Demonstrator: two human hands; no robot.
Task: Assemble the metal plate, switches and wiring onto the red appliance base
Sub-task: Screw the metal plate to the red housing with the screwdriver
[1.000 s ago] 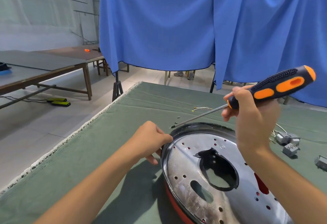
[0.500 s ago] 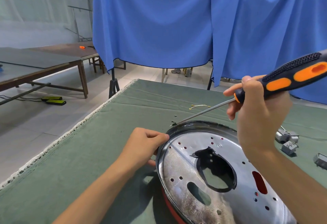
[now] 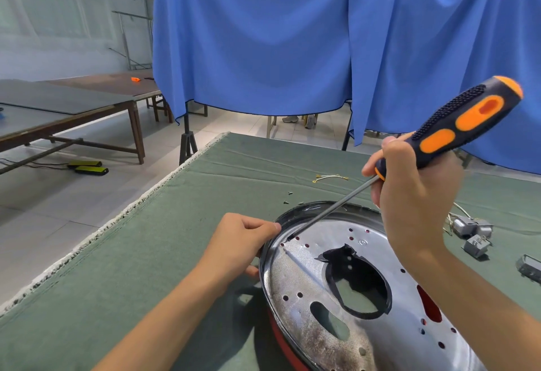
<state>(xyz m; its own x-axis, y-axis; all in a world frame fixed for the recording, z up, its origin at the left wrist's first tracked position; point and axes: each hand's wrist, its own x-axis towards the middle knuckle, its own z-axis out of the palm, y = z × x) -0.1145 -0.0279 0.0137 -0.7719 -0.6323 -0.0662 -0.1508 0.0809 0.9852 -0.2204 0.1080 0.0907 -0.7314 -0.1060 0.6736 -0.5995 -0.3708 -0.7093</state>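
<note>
Now R hand (image 3: 415, 203) gripping screwdriver (image 3: 456, 127), L hand (image 3: 237, 244) pinching base rim (image 3: 268, 253)

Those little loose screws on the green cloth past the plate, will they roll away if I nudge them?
Probably not far. The loose screws lie on their sides on the green cloth, whose fuzzy weave likely grips them. They look tiny and light, so a nudge may scatter them, curving rather than rolling straight.

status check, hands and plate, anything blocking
Right hand grips screwdriver, tip at plate hole. Left hand holds metal plate rim. Nothing blocking.
</note>
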